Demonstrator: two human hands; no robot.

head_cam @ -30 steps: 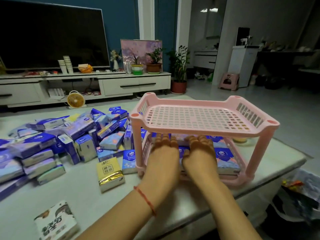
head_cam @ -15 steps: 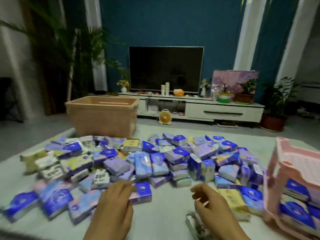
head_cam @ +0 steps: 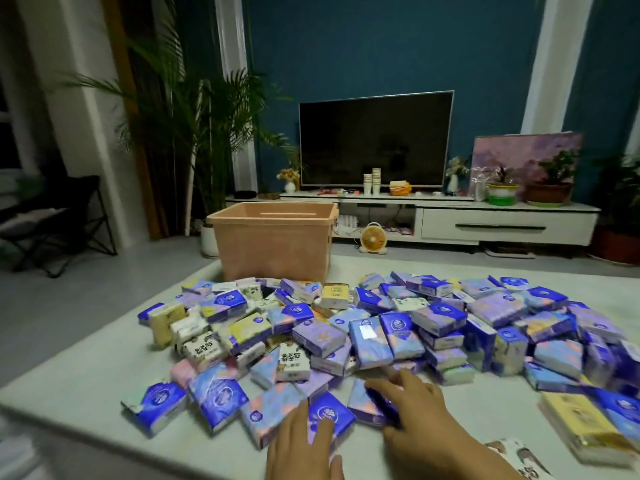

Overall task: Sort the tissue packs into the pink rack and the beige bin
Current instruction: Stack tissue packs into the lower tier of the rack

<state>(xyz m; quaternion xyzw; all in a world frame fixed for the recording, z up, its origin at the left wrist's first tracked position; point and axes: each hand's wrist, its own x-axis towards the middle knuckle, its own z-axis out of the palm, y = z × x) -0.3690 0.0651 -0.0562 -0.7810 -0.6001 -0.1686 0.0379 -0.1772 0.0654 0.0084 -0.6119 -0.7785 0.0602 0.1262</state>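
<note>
Glossy film is gleaming over a matt, pale table.

The heap of small blue and purple film-wrapped tissue packs point(head_cam: 367, 336) is shining, its thin plastic wrap catching the light in bright patches and crinkling at the sealed ends. A flat yellow pack with a gold foil-like edge point(head_cam: 585, 431) is glinting at the right. The pale, smooth table top point(head_cam: 86, 368) is looking matt beneath them. The tall rectangular beige plastic bin point(head_cam: 273, 244) is showing a dull, even skin. Behind, the wide black television screen point(head_cam: 374, 140) is reflecting faintly inside a thin, silvery, metal-looking frame, and the long white low cabinet point(head_cam: 502, 226) is giving off a soft sheen.
</note>
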